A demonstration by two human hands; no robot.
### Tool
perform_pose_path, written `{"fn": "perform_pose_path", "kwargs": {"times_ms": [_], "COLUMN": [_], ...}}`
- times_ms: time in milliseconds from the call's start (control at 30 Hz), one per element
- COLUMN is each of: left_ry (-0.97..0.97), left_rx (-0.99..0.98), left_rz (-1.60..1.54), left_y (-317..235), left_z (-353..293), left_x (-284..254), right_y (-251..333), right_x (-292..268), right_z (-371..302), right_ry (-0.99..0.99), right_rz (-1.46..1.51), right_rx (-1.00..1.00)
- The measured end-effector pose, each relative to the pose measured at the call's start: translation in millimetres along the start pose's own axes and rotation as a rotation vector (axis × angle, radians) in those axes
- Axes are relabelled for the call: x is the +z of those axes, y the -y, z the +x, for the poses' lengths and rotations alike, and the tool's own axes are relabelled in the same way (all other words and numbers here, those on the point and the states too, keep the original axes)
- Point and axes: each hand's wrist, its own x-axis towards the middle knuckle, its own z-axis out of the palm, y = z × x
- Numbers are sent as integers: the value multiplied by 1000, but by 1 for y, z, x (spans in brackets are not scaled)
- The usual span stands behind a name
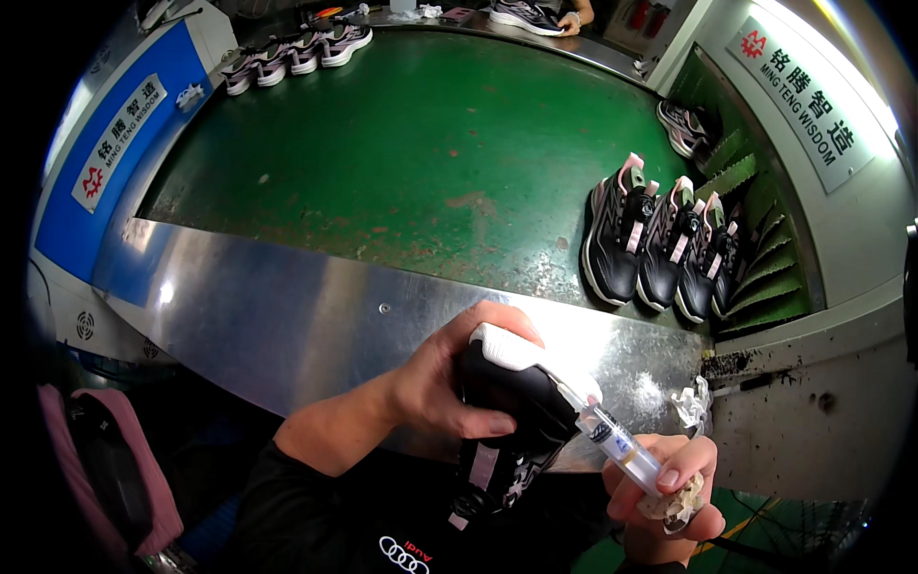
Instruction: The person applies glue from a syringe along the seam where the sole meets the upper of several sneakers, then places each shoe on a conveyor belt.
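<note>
My left hand (440, 375) grips a black sneaker (507, 392) with pink straps, fingers over its white sole and thumb on the black upper. The shoe is tilted, sole up and away from me, over the near metal edge. Closed round a clear plastic syringe (622, 448), my right hand (690, 461) is just right of the shoe. The syringe slants up to the left, its tip at the sole's edge; whether it touches cannot be told. A crumpled, yellowish wad (677, 507) sits at the syringe's back end, among my right fingers.
A green belt (402, 143) lies beyond the metal ledge (277, 301). Several sneakers (614, 239) stand at right before green curtain strips (775, 268); another row (304, 53) stands far left. Crumpled paper (690, 404) lies on the ledge. A co-worker's hand (571, 24) touches a shoe (526, 16).
</note>
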Motion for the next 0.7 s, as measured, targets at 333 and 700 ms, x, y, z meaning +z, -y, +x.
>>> {"fn": "perform_pose_path", "kwargs": {"times_ms": [333,700], "left_ry": [-108,-267], "left_rx": [-62,-169], "left_rz": [-41,-208], "left_y": [-1,2], "left_z": [1,2], "left_x": [1,-5], "right_y": [-7,-18], "right_x": [-15,-19], "right_z": [-21,-40], "right_ry": [-84,-182], "right_rz": [128,97], "right_rx": [70,95]}}
